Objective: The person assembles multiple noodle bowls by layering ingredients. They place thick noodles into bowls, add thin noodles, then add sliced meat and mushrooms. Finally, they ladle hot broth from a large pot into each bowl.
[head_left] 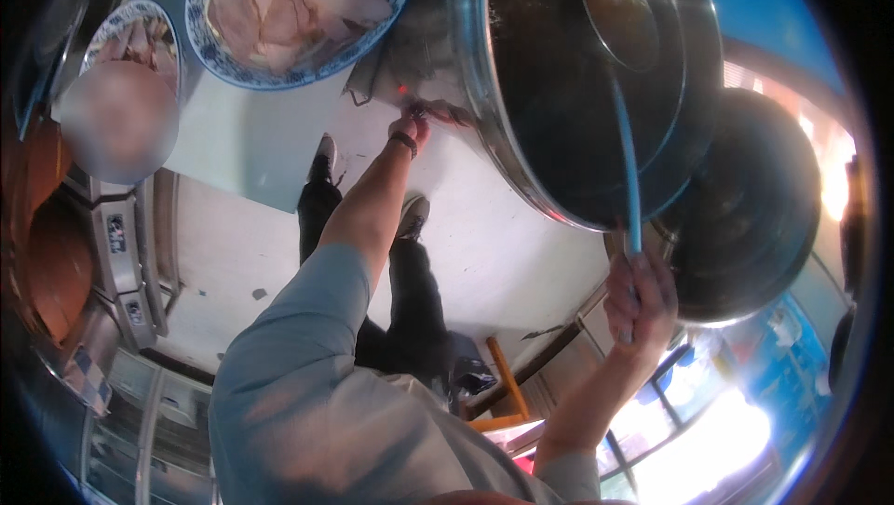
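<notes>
My right hand [641,298] is wrapped round the long pale handle of a ladle [626,128]. The ladle's round bowl is over the dark inside of a large steel pot [495,86], and its handle crosses the near rim. Down by the pot's lower side, my left hand [413,128] has its fingers closed at a small dark part beside a red light. What those fingers grip is too small to make out. Left of the pot stands a blue-and-white patterned bowl [200,35] heaped with sliced meat [279,12].
Another patterned bowl [172,26] with meat pieces is at the far left, partly covered by a blurred patch. A large round dark lid or pan [745,207] adjoins the pot on the right. Steel equipment [119,244] lines the left; a wooden-legged stool [506,379] stands behind me.
</notes>
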`<control>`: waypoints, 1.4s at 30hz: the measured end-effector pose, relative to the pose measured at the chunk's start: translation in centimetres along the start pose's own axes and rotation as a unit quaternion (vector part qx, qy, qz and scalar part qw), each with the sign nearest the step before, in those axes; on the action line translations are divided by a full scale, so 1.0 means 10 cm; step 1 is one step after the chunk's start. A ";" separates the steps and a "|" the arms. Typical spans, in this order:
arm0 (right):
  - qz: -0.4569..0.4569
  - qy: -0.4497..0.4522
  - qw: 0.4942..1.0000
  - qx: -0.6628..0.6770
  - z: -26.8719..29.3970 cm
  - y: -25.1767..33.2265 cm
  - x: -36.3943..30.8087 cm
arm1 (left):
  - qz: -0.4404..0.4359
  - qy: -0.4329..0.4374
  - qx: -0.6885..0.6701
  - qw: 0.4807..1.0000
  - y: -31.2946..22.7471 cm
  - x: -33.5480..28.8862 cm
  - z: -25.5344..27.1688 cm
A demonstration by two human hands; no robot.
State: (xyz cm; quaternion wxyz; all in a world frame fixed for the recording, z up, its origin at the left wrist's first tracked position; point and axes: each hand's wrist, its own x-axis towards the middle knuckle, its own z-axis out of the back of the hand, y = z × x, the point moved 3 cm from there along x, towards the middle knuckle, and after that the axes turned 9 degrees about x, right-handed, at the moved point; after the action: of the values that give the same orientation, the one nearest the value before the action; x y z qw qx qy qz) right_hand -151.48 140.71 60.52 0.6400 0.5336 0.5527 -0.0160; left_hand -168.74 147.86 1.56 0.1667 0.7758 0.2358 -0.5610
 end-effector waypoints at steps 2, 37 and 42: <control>-0.002 0.019 1.000 0.010 0.08 -0.04 -0.07 | -0.002 0.039 -0.083 0.996 -0.04 0.13 0.04; -0.018 0.095 0.994 -0.041 0.40 -0.11 -0.31 | -0.247 -0.052 0.081 0.964 1.55 -0.21 -0.89; 0.013 0.092 0.994 -0.062 0.28 -0.13 -0.37 | -0.426 -0.146 0.515 0.729 1.45 -0.55 -0.94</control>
State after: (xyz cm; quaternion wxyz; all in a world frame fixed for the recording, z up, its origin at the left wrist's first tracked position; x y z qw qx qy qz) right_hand -151.78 136.08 61.89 0.6184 0.4993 0.6021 0.0753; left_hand -154.70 139.73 9.69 -0.4830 0.4693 0.1894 -0.7146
